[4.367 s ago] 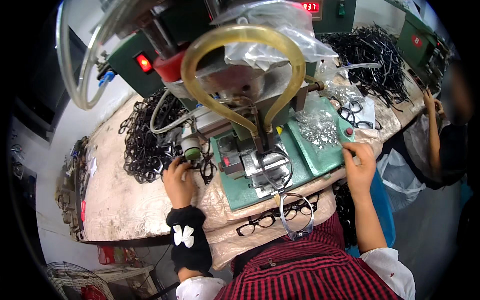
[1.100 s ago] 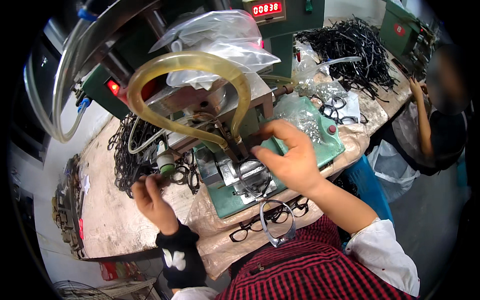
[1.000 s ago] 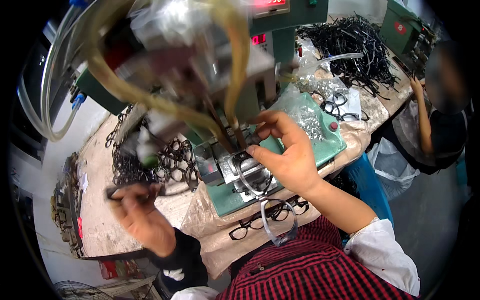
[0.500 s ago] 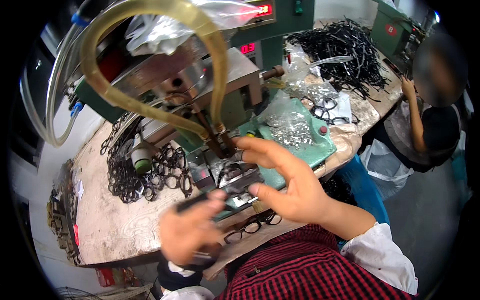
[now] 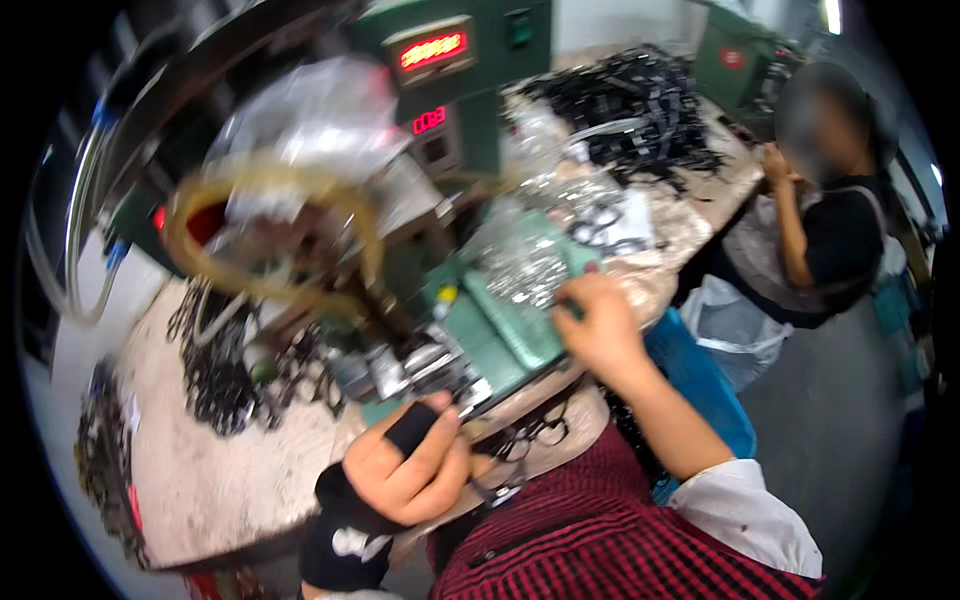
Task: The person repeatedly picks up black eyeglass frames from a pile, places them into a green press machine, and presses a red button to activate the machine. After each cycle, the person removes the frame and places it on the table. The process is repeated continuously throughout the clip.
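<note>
My left hand (image 5: pixel 410 470), wearing a black wrist sleeve, is close to my chest with its fingers curled around a dark piece that looks like a black eyeglass frame (image 5: pixel 412 430). My right hand (image 5: pixel 600 330) reaches out to the green tray (image 5: pixel 520 320) of small shiny metal parts (image 5: pixel 515 262), fingertips at its right edge; blur hides whether they pinch anything. Between the hands sits the metal fixture (image 5: pixel 420 365) of a green bench machine. Black eyeglass frames (image 5: pixel 530 435) lie on the cloth at the table's near edge.
A yellow hose loop (image 5: pixel 260 250) and clear plastic hang over the machine, with red digit displays (image 5: pixel 430 50) behind. Piles of black frames lie at left (image 5: pixel 215 370) and at the back (image 5: pixel 640 100). Another person (image 5: pixel 820 220) works at right, beside a blue bin (image 5: pixel 700 370).
My left hand has pulled back toward my chest with the dark frame. My right hand left the fixture and moved right onto the green parts tray. The view has swung and blurred.
</note>
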Motion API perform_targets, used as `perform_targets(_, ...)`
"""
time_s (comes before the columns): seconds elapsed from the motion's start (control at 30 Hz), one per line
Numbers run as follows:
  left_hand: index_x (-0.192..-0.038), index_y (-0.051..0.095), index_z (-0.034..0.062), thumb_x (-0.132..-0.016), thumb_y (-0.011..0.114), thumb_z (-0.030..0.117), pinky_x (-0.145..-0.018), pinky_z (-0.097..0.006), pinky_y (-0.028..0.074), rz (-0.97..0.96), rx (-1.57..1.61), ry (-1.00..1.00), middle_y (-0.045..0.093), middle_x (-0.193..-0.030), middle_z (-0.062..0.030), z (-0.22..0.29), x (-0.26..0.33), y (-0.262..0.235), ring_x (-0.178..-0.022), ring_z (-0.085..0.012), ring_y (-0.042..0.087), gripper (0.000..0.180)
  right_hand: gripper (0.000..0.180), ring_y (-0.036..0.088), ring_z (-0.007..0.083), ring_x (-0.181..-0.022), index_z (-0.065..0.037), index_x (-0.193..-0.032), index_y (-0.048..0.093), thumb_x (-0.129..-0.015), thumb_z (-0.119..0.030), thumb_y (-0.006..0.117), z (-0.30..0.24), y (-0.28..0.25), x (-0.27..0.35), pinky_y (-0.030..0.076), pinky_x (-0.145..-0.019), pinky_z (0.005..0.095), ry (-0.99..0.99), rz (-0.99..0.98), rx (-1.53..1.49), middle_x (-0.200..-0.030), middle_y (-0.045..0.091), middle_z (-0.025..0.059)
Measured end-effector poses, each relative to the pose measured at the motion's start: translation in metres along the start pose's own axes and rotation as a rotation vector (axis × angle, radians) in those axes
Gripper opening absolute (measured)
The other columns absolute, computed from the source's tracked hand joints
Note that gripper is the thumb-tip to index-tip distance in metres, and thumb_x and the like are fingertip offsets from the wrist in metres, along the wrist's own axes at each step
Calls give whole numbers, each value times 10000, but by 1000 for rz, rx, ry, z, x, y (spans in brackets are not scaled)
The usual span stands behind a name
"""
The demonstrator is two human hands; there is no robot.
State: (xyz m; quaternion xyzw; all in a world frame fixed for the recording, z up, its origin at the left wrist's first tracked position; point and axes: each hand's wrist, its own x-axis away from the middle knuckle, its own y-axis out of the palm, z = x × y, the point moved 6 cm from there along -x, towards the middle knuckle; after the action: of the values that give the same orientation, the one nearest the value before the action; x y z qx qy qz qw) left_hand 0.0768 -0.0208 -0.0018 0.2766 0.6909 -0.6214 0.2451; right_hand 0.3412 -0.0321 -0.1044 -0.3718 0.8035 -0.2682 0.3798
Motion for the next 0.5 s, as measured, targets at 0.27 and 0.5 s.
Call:
perform_targets(0.27,-1308,524,-30,-958,551,100,-976,-488,502,54,120,-372,608,-1261,-239,31,71,-3,-1119,-423,627,374,54,580,289,-900,-51,-735,645,-752,-96,620,-30,32,-6,468,-667,442,-157,69,223,-848,612,104)
perform_targets(0.5,-1149,622,-57,-986,574,111,-872,-432,524,231,-292,-940,664,-1136,-211,-68,103,-67,-938,-350,660,238,93,579,316,-868,-42,-888,575,-796,-54,583,-10,21,2,481,-682,428,-112,121,235,-851,600,115)
